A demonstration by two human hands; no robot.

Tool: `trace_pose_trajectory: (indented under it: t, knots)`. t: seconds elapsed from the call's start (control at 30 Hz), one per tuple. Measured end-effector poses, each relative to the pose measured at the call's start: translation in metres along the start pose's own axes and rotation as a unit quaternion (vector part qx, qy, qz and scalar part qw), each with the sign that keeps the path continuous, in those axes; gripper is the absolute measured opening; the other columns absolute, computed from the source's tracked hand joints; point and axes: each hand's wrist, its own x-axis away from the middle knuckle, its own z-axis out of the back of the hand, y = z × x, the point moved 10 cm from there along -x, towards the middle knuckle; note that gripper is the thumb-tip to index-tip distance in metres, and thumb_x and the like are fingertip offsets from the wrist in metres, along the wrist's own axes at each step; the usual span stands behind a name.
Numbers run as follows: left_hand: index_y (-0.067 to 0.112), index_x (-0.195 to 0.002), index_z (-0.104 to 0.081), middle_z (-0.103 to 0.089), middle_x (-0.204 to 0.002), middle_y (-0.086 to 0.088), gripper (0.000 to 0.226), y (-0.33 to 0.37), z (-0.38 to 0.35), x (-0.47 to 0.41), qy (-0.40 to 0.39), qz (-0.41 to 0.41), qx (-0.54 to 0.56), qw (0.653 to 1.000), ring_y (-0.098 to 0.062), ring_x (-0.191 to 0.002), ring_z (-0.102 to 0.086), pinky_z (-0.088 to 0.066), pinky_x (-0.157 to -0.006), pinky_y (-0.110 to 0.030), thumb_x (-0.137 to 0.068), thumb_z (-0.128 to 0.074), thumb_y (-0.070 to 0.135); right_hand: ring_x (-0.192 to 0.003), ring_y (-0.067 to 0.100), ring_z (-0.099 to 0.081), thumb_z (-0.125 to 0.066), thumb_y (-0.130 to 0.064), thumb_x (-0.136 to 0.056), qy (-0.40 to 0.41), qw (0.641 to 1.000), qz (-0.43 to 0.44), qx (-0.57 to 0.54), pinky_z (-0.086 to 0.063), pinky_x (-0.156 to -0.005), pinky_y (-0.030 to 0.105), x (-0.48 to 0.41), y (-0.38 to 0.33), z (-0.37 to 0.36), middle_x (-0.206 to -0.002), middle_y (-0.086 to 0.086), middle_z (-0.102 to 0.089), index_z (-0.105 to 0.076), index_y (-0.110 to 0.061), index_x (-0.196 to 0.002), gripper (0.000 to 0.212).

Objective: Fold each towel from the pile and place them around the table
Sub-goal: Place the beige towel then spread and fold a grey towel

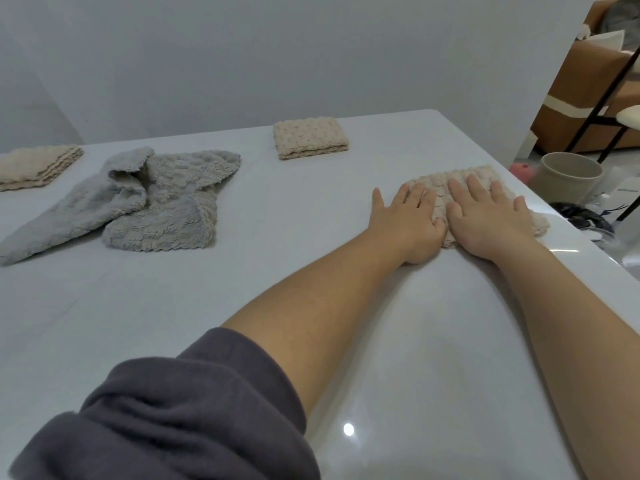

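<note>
A folded beige towel [440, 199] lies near the right edge of the white table [242, 306]. My left hand [407, 220] and my right hand [488, 216] rest flat on it side by side, fingers spread, gripping nothing. A pile of grey unfolded towels [138, 199] lies crumpled at the left centre. A second folded beige towel [310, 137] sits at the far edge. A third folded beige towel [34, 166] lies at the far left.
Beyond the table's right edge stand a beige round container [568, 176], a pink object [523, 169], black cables [581, 216] and brown cardboard boxes [588, 81] behind a black frame. A grey wall runs behind the table.
</note>
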Motion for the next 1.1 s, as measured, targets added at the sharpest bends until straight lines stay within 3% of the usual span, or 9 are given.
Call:
trace_pose_trajectory:
  t: [0.17,0.37,0.73,0.93,1.03,1.1]
  knots:
    - [0.01,-0.155,0.006,0.014,-0.162,-0.01,0.067,-0.016,0.002,0.038,0.0,-0.015,0.011,1.0,-0.021,-0.149,0.016,0.009,-0.118,-0.051,-0.101,-0.018,0.041,-0.15,0.028,0.001,-0.011,-0.039,-0.103,0.014,1.0,0.009,0.0,0.0,-0.119,0.055,0.005,-0.003,0.003,-0.164,-0.002,0.0,-0.005,-0.032,-0.156,0.054]
    - [0.007,-0.154,0.005,0.013,-0.162,-0.008,0.065,-0.073,0.018,0.123,0.016,-0.009,0.011,1.0,-0.018,-0.148,0.016,0.008,-0.12,-0.044,-0.101,-0.021,0.035,-0.151,0.024,0.002,-0.008,-0.041,-0.103,0.067,0.997,0.041,0.008,0.002,-0.119,0.054,0.028,-0.035,0.031,-0.164,-0.001,-0.002,-0.002,-0.031,-0.156,0.054]
    - [0.011,-0.155,0.005,0.011,-0.163,-0.002,0.064,-0.242,0.045,0.259,0.071,0.08,-0.026,0.994,-0.013,-0.148,0.016,0.009,-0.121,-0.037,-0.102,-0.026,0.028,-0.151,0.02,0.003,-0.014,-0.043,-0.103,0.01,0.979,0.202,0.038,-0.001,-0.121,0.048,0.097,-0.226,-0.012,-0.164,-0.003,-0.002,0.0,-0.032,-0.155,0.056]
    - [0.017,-0.154,-0.016,0.001,-0.163,-0.001,0.062,-0.333,0.07,0.301,0.177,0.146,0.03,0.973,-0.015,-0.149,0.011,0.003,-0.121,-0.042,-0.097,-0.04,0.019,-0.151,0.02,0.001,-0.03,-0.041,-0.103,0.003,0.963,0.268,-0.026,-0.005,-0.121,0.046,0.118,-0.347,-0.024,-0.164,-0.003,-0.004,-0.005,-0.03,-0.156,0.06]
    - [0.02,-0.151,-0.022,-0.003,-0.163,-0.004,0.061,-0.375,0.07,0.299,0.188,0.189,0.05,0.962,-0.02,-0.15,0.005,-0.001,-0.12,-0.047,-0.094,-0.043,0.018,-0.15,0.023,-0.007,-0.039,-0.033,-0.099,0.026,0.958,0.279,-0.057,-0.012,-0.12,0.047,0.118,-0.387,-0.024,-0.164,-0.001,-0.008,-0.013,-0.028,-0.155,0.062]
    - [0.023,-0.151,-0.024,-0.007,-0.163,-0.007,0.058,-0.395,0.065,0.293,0.174,0.201,0.059,0.962,-0.022,-0.15,0.001,-0.003,-0.12,-0.049,-0.095,-0.04,0.02,-0.143,0.026,-0.027,-0.042,-0.028,-0.097,0.049,0.961,0.269,-0.049,-0.028,-0.111,0.044,0.113,-0.4,-0.026,-0.159,0.004,-0.021,-0.026,-0.027,-0.151,0.056]
